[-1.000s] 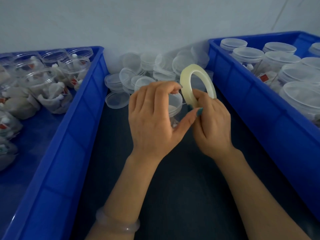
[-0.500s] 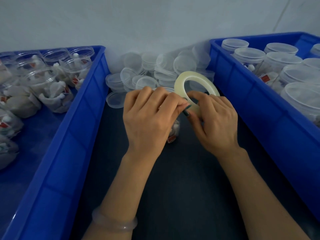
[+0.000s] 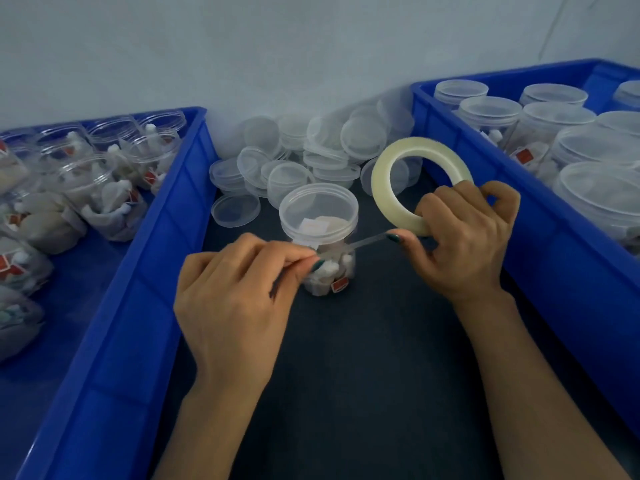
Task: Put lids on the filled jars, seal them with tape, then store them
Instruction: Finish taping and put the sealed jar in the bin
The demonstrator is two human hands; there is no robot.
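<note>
A clear filled jar (image 3: pixel 323 251) with its lid (image 3: pixel 318 211) on stands upright on the dark table between my hands. My right hand (image 3: pixel 464 244) grips a pale roll of tape (image 3: pixel 394 188), held up to the right of the jar. A clear strip of tape (image 3: pixel 360 243) stretches from the roll across the jar's front, just under the lid. My left hand (image 3: pixel 239 296) pinches the strip's free end at the jar's left side.
A pile of loose clear lids (image 3: pixel 311 157) lies behind the jar against the wall. A blue bin (image 3: pixel 138 271) on the left holds several open filled jars. A blue bin (image 3: pixel 568 258) on the right holds several lidded jars.
My hands have drawn apart, pulling a strip of tape off the roll. The left hand came off the jar, which now shows, and moved left and down; the roll moved right.
</note>
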